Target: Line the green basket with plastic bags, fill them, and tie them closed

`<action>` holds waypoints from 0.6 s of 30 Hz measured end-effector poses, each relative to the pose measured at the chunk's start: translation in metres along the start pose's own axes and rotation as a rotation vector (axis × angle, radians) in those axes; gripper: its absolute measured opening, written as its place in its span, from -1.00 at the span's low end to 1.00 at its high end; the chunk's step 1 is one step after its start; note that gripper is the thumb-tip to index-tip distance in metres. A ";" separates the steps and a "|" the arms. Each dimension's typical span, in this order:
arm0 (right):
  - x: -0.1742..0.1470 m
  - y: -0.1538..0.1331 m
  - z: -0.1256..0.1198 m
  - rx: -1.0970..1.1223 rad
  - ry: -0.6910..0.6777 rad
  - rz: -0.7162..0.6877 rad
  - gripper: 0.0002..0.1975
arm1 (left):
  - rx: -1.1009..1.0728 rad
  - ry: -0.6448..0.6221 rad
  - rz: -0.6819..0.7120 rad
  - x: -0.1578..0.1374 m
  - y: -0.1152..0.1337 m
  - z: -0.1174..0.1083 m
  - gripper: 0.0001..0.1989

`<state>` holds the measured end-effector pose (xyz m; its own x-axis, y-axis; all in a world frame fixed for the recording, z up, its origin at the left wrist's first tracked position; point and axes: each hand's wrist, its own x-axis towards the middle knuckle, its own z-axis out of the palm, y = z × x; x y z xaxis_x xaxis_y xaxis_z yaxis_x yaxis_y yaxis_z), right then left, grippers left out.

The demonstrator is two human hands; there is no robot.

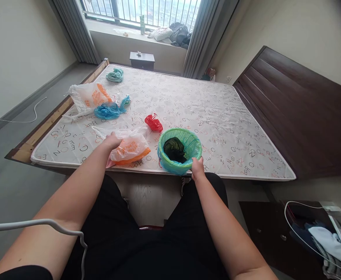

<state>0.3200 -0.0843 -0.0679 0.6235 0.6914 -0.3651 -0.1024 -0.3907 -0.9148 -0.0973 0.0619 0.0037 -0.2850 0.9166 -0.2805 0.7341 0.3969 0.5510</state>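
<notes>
Our left hand (113, 142), partly hidden, is curled on the near bag (132, 147); our right hand (198, 168) grips the bin (193, 143) by its rim, both at the mattress (231, 128) edge. Step, we judge: handling bag, steadying bin. Next calls for keeping bin upright.

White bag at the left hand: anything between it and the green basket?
Nothing visible; only mattress lies between the white bag and the green basket. The red bag sits off that line, toward the window.
</notes>
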 end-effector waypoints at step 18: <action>0.016 -0.016 0.051 -0.228 -0.280 -0.227 -0.34 | 0.037 -0.315 0.347 -0.099 0.044 0.047 -0.17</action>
<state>0.2923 -0.0364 -0.0676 0.3728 0.9014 -0.2204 0.2068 -0.3122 -0.9272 -0.0081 -0.0135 0.0191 0.1783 0.9330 -0.3127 0.7760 0.0620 0.6276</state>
